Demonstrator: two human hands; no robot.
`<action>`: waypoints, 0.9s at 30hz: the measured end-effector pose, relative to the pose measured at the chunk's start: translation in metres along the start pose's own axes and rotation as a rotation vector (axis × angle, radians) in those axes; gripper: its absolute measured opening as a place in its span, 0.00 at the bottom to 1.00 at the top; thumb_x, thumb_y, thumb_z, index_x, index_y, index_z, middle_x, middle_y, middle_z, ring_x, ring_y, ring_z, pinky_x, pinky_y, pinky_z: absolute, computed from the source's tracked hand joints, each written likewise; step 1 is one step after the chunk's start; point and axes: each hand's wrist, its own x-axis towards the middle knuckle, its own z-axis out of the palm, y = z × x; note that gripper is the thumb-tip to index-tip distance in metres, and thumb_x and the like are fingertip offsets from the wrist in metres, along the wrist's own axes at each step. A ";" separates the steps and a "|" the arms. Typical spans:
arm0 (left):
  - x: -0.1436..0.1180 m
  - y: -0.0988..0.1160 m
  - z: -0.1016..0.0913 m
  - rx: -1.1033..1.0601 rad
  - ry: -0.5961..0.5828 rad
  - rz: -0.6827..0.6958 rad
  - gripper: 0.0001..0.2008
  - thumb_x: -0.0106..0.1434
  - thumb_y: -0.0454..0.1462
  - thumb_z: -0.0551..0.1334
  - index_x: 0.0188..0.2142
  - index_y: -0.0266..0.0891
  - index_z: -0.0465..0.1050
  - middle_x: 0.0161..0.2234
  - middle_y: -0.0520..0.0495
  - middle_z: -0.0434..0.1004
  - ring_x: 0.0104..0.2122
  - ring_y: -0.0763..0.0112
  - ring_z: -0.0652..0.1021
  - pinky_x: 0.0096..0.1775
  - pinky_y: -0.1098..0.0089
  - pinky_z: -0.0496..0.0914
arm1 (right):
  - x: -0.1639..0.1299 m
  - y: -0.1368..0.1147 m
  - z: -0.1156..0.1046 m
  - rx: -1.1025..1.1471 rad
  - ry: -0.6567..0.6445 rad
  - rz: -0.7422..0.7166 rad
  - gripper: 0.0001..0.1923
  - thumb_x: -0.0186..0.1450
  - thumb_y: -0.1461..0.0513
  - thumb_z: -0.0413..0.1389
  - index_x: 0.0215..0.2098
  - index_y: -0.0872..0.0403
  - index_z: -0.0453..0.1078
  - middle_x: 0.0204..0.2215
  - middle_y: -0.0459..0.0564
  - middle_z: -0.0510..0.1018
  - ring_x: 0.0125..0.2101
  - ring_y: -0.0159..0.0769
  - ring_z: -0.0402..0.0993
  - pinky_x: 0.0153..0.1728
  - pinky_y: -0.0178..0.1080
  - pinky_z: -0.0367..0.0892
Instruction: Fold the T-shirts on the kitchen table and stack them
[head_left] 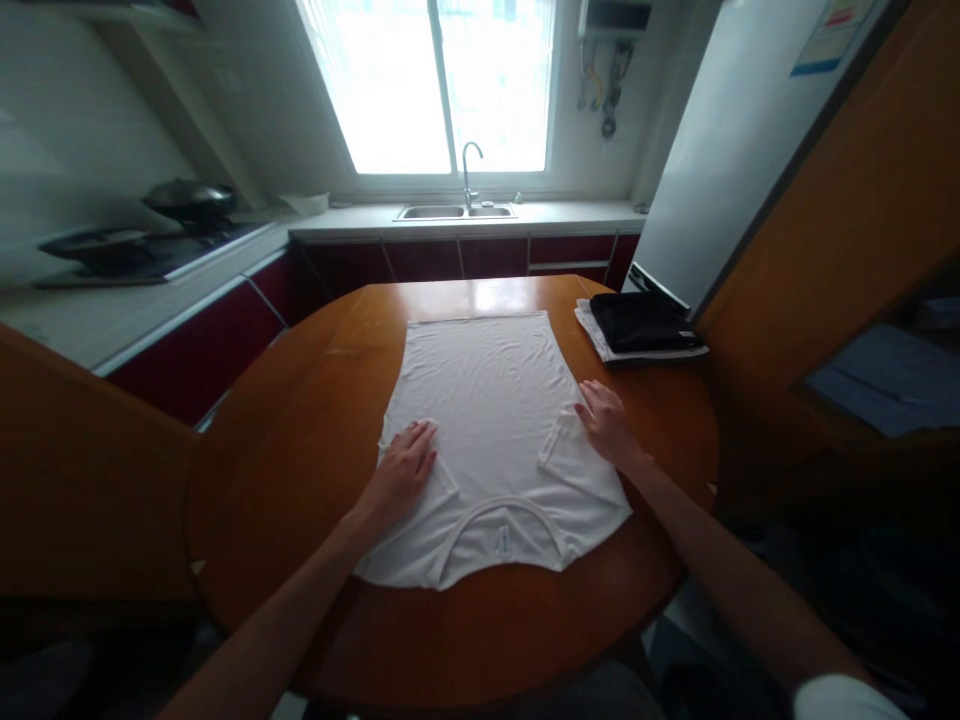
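Note:
A white T-shirt point(487, 400) lies spread flat on the wooden table point(300, 480), its neckline and small label toward me and its hem at the far side. Both sleeves are folded inward over the body. My left hand point(409, 462) rests flat on the left sleeve fold, fingers stretched out. On the opposite side, my right hand point(606, 422) lies at the shirt's right edge by the other sleeve, fingers extended. Neither hand grips the cloth. Small wrinkles run across the shirt's middle.
Folded black and white clothes point(645, 322) are stacked at the table's back right. Beyond stand a counter with a sink point(435, 212) and tap. A stove with pans point(191, 200) is at left, a white fridge point(720, 140) at right.

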 end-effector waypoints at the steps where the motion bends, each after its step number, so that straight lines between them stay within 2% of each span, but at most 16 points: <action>1: 0.000 0.000 0.000 -0.005 0.004 0.001 0.24 0.73 0.43 0.48 0.63 0.37 0.65 0.65 0.38 0.65 0.67 0.56 0.62 0.67 0.48 0.56 | 0.005 0.001 -0.003 0.016 0.023 0.016 0.23 0.74 0.55 0.44 0.60 0.55 0.69 0.60 0.60 0.71 0.60 0.48 0.63 0.60 0.51 0.57; 3: 0.001 0.001 -0.001 -0.017 0.011 0.002 0.23 0.73 0.43 0.48 0.62 0.37 0.66 0.64 0.38 0.66 0.66 0.56 0.63 0.66 0.48 0.57 | 0.015 0.001 -0.007 0.011 -0.039 0.031 0.17 0.72 0.55 0.50 0.47 0.53 0.77 0.49 0.58 0.77 0.51 0.47 0.69 0.54 0.47 0.62; 5: 0.001 0.002 -0.002 -0.034 0.016 -0.007 0.23 0.74 0.44 0.48 0.61 0.37 0.67 0.64 0.38 0.66 0.66 0.57 0.63 0.66 0.49 0.58 | 0.026 0.000 -0.008 -0.016 -0.174 0.060 0.14 0.69 0.52 0.56 0.38 0.52 0.78 0.42 0.56 0.79 0.46 0.46 0.71 0.49 0.46 0.63; 8: 0.001 0.005 -0.005 -0.071 0.023 -0.032 0.24 0.75 0.46 0.46 0.60 0.37 0.69 0.63 0.39 0.67 0.66 0.58 0.64 0.67 0.51 0.58 | 0.037 0.003 -0.006 0.014 -0.336 0.083 0.12 0.66 0.53 0.61 0.34 0.53 0.76 0.37 0.52 0.80 0.40 0.42 0.73 0.43 0.42 0.62; 11: -0.001 0.009 -0.008 -0.084 0.017 -0.038 0.25 0.76 0.47 0.45 0.60 0.38 0.69 0.63 0.39 0.67 0.66 0.59 0.64 0.67 0.52 0.58 | 0.043 0.012 -0.003 0.173 -0.401 0.008 0.09 0.67 0.57 0.59 0.34 0.54 0.75 0.32 0.49 0.80 0.35 0.38 0.73 0.39 0.38 0.61; 14: -0.003 0.011 -0.009 -0.062 0.001 -0.032 0.25 0.76 0.47 0.45 0.59 0.37 0.70 0.64 0.39 0.66 0.66 0.59 0.63 0.67 0.52 0.58 | 0.042 0.018 0.001 0.295 -0.347 -0.065 0.10 0.67 0.57 0.56 0.34 0.55 0.75 0.33 0.49 0.79 0.35 0.37 0.73 0.38 0.37 0.62; 16: -0.003 0.013 -0.009 -0.032 -0.005 -0.030 0.23 0.75 0.46 0.46 0.59 0.37 0.69 0.64 0.38 0.66 0.66 0.57 0.63 0.67 0.51 0.58 | 0.037 0.015 0.003 0.225 -0.246 -0.060 0.09 0.67 0.57 0.57 0.37 0.54 0.75 0.37 0.51 0.79 0.39 0.41 0.73 0.42 0.40 0.62; 19: -0.003 0.017 -0.009 0.005 0.013 -0.021 0.21 0.75 0.44 0.48 0.59 0.40 0.68 0.64 0.40 0.65 0.66 0.57 0.62 0.67 0.49 0.57 | 0.021 -0.002 -0.002 0.059 -0.041 -0.058 0.12 0.68 0.57 0.57 0.46 0.53 0.75 0.47 0.56 0.77 0.49 0.48 0.70 0.48 0.46 0.61; 21: -0.002 0.020 -0.011 0.010 0.041 -0.008 0.20 0.74 0.41 0.48 0.60 0.40 0.67 0.64 0.40 0.65 0.67 0.58 0.62 0.67 0.49 0.57 | 0.004 -0.018 -0.009 0.032 0.033 -0.111 0.11 0.70 0.57 0.55 0.47 0.52 0.73 0.48 0.57 0.76 0.50 0.48 0.69 0.50 0.46 0.60; 23: -0.002 0.021 -0.012 -0.001 0.063 0.007 0.20 0.74 0.39 0.47 0.60 0.40 0.67 0.63 0.40 0.66 0.66 0.59 0.63 0.67 0.51 0.58 | -0.016 -0.034 -0.015 0.051 -0.012 -0.201 0.08 0.70 0.57 0.54 0.43 0.52 0.73 0.44 0.55 0.76 0.47 0.45 0.70 0.50 0.44 0.61; 27: -0.002 0.019 -0.011 -0.013 0.066 0.028 0.19 0.73 0.39 0.49 0.59 0.41 0.68 0.61 0.41 0.68 0.64 0.59 0.65 0.65 0.51 0.61 | -0.051 -0.054 -0.018 0.043 -0.196 -0.332 0.05 0.69 0.60 0.56 0.35 0.51 0.71 0.39 0.51 0.76 0.43 0.43 0.70 0.45 0.41 0.64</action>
